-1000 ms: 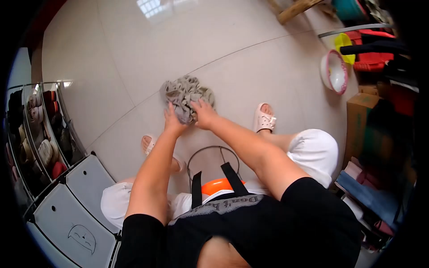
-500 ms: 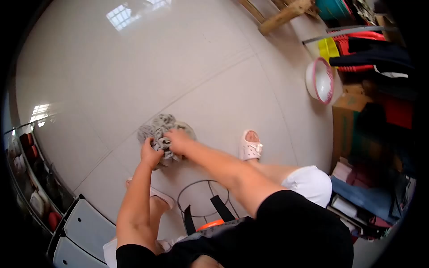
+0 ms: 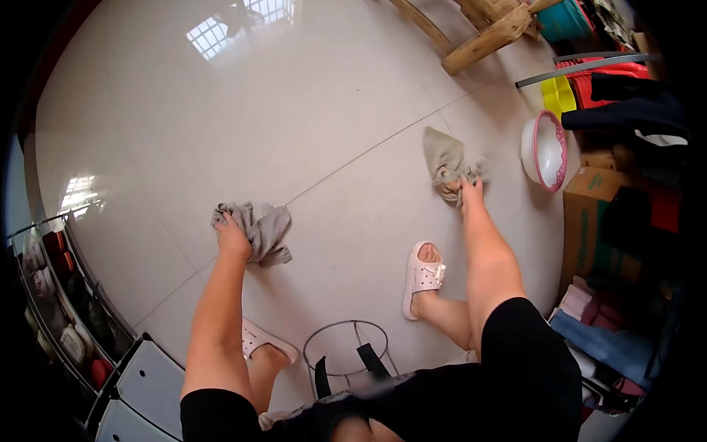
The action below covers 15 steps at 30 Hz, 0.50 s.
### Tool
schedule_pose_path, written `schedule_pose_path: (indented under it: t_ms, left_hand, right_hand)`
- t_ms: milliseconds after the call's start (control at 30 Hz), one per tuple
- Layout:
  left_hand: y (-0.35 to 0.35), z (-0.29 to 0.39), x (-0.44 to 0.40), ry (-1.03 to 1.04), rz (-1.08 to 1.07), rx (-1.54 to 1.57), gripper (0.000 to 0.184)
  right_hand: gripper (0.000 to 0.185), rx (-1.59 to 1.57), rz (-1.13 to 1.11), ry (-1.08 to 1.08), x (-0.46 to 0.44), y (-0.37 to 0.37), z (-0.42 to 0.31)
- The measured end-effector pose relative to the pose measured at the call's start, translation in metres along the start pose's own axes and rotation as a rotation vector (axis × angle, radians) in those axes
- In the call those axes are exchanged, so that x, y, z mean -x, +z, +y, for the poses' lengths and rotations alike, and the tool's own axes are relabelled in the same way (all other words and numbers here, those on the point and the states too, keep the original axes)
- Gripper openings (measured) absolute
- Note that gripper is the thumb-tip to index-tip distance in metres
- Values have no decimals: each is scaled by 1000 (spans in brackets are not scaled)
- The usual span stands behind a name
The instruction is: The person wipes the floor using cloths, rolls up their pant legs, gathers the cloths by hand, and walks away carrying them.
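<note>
In the head view, my left hand [image 3: 233,239] is closed on a crumpled grey cloth [image 3: 269,233] just above the tiled floor or on it; I cannot tell which. Part of that cloth spreads out to the right of my fingers. Far over to the right, my right hand [image 3: 472,193] grips a second cloth, a beige-grey rag [image 3: 443,153], with one corner pointing up and away. Bunched folds hide some of the right fingers. A wide gap of floor lies between the two cloths.
A pink-rimmed basin [image 3: 546,152] stands right of the rag, near a cardboard box [image 3: 587,214]. Wooden legs [image 3: 486,48] rise at the back. Shoe racks [image 3: 70,295] and grey drawers [image 3: 151,379] line the left. A round wire frame [image 3: 346,324] sits between my slippers.
Both hands were together at one bundle of cloth. They have come apart, the right hand carrying the beige-grey rag away to the right, the left staying with the grey cloth.
</note>
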<state>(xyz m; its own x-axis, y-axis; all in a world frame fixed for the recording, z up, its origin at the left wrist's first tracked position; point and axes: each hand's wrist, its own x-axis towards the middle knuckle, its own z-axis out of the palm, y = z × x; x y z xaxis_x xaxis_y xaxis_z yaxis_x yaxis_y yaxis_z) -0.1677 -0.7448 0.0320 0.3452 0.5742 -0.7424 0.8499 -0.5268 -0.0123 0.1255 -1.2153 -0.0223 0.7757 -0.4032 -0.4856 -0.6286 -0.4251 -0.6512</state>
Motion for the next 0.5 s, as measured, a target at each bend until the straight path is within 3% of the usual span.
schedule_pose_path:
  t_ms: [33,67,167,267,367,500]
  left_hand:
    - [4,-2,-9,2,-7,-43,82]
    - [5,-3,-15,5,-15,-90,82]
    - [0,2,-9,4,-28,-87,81]
    - [7,-2,-12,13,14,-84,82]
    - [3,0,-8,39,2,-86,82]
    - [-3,6,-4,34,-7,-64,81]
  right_hand:
    - [81,-42,173,89,-25,5,28]
    - [81,-41,168,98,-16,18,19]
    - [107,272,401,246,32,61,-46]
    - [98,334,400,349,12,84,-80]
    - [80,640,279,132,6,112,-121]
    - [63,906,101,-308,6,166,-151]
